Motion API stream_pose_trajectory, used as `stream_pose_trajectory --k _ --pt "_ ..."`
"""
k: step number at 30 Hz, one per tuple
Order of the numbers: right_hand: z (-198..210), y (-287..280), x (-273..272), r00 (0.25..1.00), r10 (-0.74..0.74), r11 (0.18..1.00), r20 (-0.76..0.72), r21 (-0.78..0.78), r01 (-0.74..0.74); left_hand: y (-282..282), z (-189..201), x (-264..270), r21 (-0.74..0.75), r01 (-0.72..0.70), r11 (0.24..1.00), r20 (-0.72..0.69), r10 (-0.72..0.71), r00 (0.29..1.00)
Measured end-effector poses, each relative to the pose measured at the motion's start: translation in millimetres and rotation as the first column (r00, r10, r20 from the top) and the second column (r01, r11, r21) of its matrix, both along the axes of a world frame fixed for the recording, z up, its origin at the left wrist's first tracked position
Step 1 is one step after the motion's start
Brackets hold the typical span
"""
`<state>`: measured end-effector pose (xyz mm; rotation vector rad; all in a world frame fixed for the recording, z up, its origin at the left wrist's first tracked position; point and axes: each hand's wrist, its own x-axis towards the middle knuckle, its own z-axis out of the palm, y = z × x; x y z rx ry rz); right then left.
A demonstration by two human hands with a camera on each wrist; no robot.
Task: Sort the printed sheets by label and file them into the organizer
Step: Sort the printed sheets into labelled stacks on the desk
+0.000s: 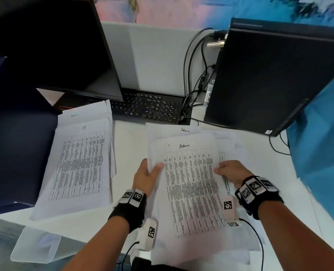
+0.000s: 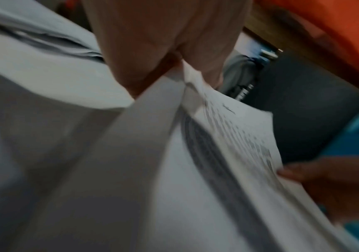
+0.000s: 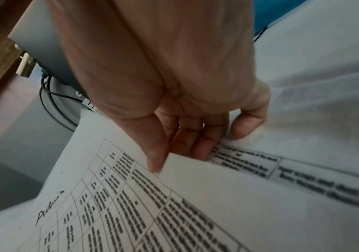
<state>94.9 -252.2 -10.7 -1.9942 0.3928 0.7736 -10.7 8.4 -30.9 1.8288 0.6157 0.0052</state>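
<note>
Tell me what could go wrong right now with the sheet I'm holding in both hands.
The Admin sheet, pinched by the left hand and right hand, lies over a loose, fanned pile; a sheet underneath might lift along with it. The left pile shows IT on top with an Admin label behind, so labels may get mixed. Sheets at the near table edge could slide off.

A: Head cam sits up high, looking down and forward over the desk [image 1: 131,145].
B: Yeah, and both wrist cams are super close, each looking along its hand; all three catch the Admin sheet [image 1: 191,184].
</note>
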Motion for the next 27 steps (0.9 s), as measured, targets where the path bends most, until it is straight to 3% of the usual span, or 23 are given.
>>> stream_pose_trajectory --k 3,6,9,14,17,22,25,27 --pt "-0.9 -2.0 -2.3 1.000 -0.022 0.998 0.007 0.054 0.022 -6.9 -4.2 -4.9 0.105 0.208 0.972 0.046 -0.214 0.976" --pt "-4.9 -11.0 -1.7 0.990 -0.137 0.977 0.031 0.168 0.130 -8.7 -2.7 -8.5 -0.047 0.304 0.952 0.031 -0.303 0.953" --pt "-0.6 -18.7 -1.2 0.996 -0.080 0.971 -0.027 0.225 0.084 -11.3 1.4 -10.5 -0.207 0.369 0.906 -0.006 -0.378 0.926" --pt "8.6 -24.4 -4.0 0.992 -0.127 0.943 -0.015 0.310 0.125 -16.4 4.7 -8.1 -0.063 0.480 0.875 -0.150 -0.484 0.862" --pt "8.7 -29.9 -5.3 0.990 -0.141 0.934 0.013 0.332 0.129 -20.6 9.5 -5.3 -0.066 0.457 0.887 -0.132 -0.462 0.877" --pt "8.3 -27.7 -4.5 0.969 -0.249 0.883 0.011 0.415 0.222 -26.9 22.0 1.8 -0.224 0.288 0.931 0.005 -0.294 0.956" --pt "8.0 -14.5 -0.7 0.941 -0.336 0.835 0.026 0.471 0.285 -29.2 27.5 -0.8 -0.168 0.239 0.957 -0.018 -0.245 0.969" --pt "11.2 -5.1 0.9 0.952 -0.304 0.836 0.016 0.484 0.259 -26.1 27.3 -3.9 -0.097 0.193 0.976 -0.039 -0.197 0.980"
